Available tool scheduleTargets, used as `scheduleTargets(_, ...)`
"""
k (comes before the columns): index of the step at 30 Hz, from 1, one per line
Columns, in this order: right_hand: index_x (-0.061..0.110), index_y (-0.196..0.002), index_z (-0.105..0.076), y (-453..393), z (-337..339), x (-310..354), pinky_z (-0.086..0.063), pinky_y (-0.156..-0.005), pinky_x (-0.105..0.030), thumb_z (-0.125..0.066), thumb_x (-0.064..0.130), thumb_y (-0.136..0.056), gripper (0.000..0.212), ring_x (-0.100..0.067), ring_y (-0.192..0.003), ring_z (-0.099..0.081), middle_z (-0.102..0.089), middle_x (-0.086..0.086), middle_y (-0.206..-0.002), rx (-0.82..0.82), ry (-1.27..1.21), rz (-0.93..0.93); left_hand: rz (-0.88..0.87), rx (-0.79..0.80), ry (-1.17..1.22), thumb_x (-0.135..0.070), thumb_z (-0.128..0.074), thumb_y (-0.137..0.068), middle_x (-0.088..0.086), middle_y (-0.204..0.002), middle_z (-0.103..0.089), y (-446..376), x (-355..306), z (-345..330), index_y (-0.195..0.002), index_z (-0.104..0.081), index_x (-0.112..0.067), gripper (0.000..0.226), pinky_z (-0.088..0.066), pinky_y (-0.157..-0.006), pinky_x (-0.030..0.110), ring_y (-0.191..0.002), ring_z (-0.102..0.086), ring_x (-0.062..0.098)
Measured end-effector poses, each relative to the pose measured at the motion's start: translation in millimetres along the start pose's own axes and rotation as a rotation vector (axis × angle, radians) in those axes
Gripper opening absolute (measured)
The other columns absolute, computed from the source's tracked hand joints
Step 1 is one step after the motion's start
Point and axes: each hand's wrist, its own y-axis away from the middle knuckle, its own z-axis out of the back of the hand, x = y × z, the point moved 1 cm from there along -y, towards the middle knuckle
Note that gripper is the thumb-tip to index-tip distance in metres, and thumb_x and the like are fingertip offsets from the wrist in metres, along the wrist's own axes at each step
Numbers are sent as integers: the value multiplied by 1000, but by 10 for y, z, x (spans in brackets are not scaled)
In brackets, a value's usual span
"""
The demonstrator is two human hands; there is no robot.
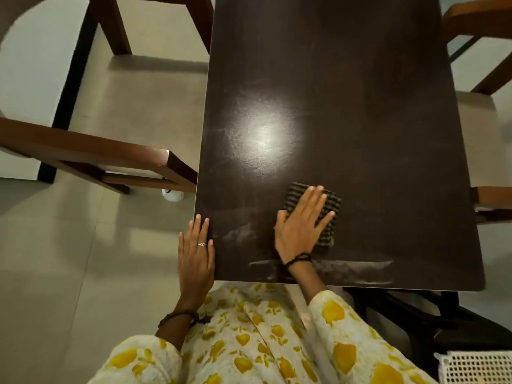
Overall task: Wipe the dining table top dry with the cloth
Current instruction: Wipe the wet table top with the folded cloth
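Right hand: the right hand (302, 225) lies flat with fingers spread, palm pressing the cloth down; it grips nothing, it only bears on it.
Left hand: the left hand (196, 253) is open and flat, fingers together, resting along the near left edge of the table, holding nothing, apparently as a brace.
Cloth: the folded striped cloth (328, 206), dark with pale bands, sits under the right palm on the near part of the table, a little right of the middle.
Table top: the dark dining table top (360, 112) shows pale streaks just beside the cloth and a long band close to the near edge; a lamp glare sits near the centre.
Surroundings: wooden chairs (110, 159) stand at both sides; a white perforated basket (476, 367) shows at the lower right.
Step in hand: likely drying the near strip of the top.
Doing it well: keep the palm flat so the whole fold touches, draw overlapping passes through the streaks toward the edge, and turn the cloth to a dry face once it smears rather than lifts.
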Motion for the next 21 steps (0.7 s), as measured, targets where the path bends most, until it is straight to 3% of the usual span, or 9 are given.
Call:
scheduleTargets(4,1,-145,-27,214,-104,710,-6,-111,-57,-36,45,-79,80,-32,-142,-24,-26,-18,-153,50,20,174,19,-32,7,-26,-28,-96,9,-149,-26,-4,-1,-19,-143,-25,-11,50,-11,-113,38,-139,-18,18)
scheduleTargets(7,2,-145,-28,273,-156,1171,-4,-111,-56,-55,51,-75,89,-30,-141,-25,-27,-17,-152,81,19,247,163,-109,24,-29,-29,-94,12,-149,-29,29,6,-35,-143,-25,-9,53,-14,-113,39,-137,-23,22)
scheduleTargets(10,6,-144,-32,274,-170,1501,-7,-111,-55,-56,56,-73,90,-27,-141,-29,-31,-14,-151,121,45,288,323,-195,102,-20,-35,-94,16,-135,-48,78,17,-85,-135,-40,-5,44,-30,-107,48,-125,-43,31)
scheduleTargets(12,10,-144,-35,321,-175,1629,-9,-112,-55,-52,58,-73,87,-24,-140,-31,-34,-10,-151,159,65,350,354,-233,197,-11,-39,-92,19,-114,-61,104,62,-136,-121,-52,-2,33,-43,-93,49,-104,-56,36)
scheduleTargets(14,13,-146,-32,397,-201,1645,-10,-113,-54,-47,58,-77,83,-22,-141,-28,-31,-7,-152,174,93,436,339,-250,241,-3,-47,-89,21,-102,-63,123,102,-167,-112,-56,2,25,-43,-84,38,-92,-59,37)
scheduleTargets(17,10,-150,-10,559,-266,1452,5,-111,-52,-20,47,-87,75,-23,-146,-9,-11,-10,-158,217,111,654,320,-249,318,4,-53,-87,21,-100,-62,163,98,-167,-110,-56,4,23,-40,-77,29,-90,-58,34)
scheduleTargets(19,9,-150,4,645,-265,1282,17,-109,-50,-2,44,-83,76,-23,-146,6,5,-9,-159,281,44,748,286,-236,322,-2,-53,-88,17,-103,-61,165,70,-164,-113,-55,2,25,-40,-78,29,-92,-56,30)
scheduleTargets(21,11,-150,4,719,-218,1120,20,-109,-47,8,45,-76,81,-21,-146,9,8,-7,-159,302,-24,773,284,-232,325,-9,-48,-93,15,-104,-61,173,78,-155,-113,-54,-1,23,-40,-77,29,-93,-55,31)
